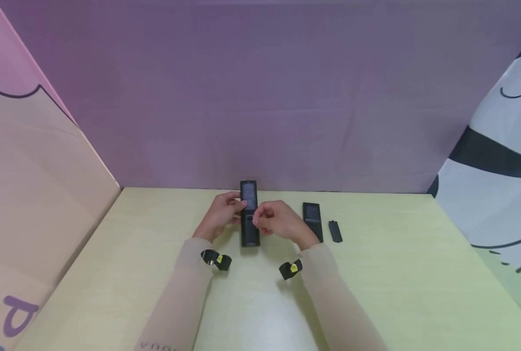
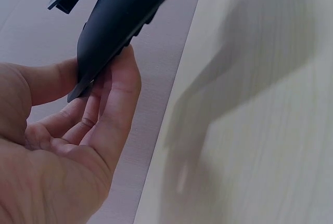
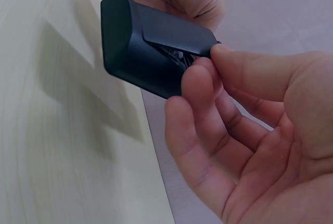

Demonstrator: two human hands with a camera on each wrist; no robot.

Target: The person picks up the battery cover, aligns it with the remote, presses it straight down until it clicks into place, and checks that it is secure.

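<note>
Left fingers: my left hand [image 1: 220,213] grips the remote [image 2: 122,21] at one edge, thumb on one face, fingers behind.
Right fingers: my right hand [image 1: 282,219] pinches the end of the remote's back cover [image 3: 177,34] between thumb and index.
Remote: it is between my two hands, back face towards the head camera, near the table's rear edge, and looks held clear of the surface.
Cover: tilted up at the pinched end, with some metal parts [image 3: 179,55] showing in the gap; too small for me to tell springs from batteries.
Handling: I judge the remote light, stiff and smooth enough to slip or twist; the long sides give the surest hold. The cover looks thin and rigid, its tabs perhaps breakable, so I would favour a gentle pinch at the raised end.
Right side: a second remote [image 1: 311,218] lies on the table [image 1: 243,302], with a small loose cover [image 1: 335,231] just beside it.
In the way: my right wrist hides a corner of that second remote from the head view.
Beyond: a purple cloth [image 1: 265,97] rises directly behind the table, limiting reach forward.
</note>
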